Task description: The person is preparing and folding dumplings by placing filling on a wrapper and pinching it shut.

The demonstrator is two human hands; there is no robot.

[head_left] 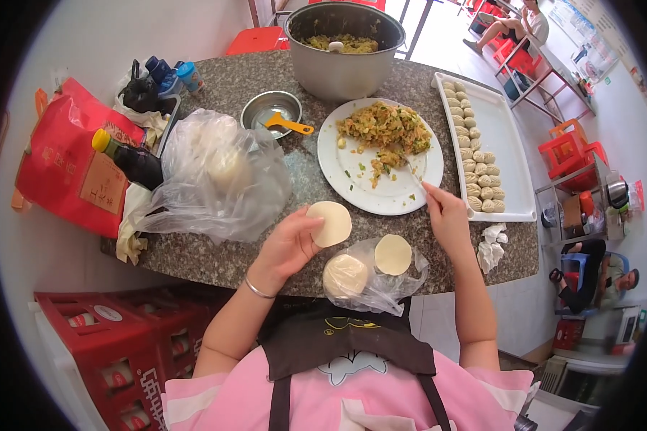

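My left hand is closed on the edge of a round dumpling wrapper, held above the table's near edge. In my right hand is the handle of a thin metal utensil; its working end is hidden in the filling, so I cannot tell its kind. Chopped vegetable filling lies heaped on a white plate. Between my forearms, a single wrapper and a stack of wrappers under clear plastic rest on a plastic bag.
A white tray of pleated dumplings stands right of the plate. Behind it sits a large pot of filling. To the left are a steel bowl with an orange-handled tool, a plastic bag and a dark bottle.
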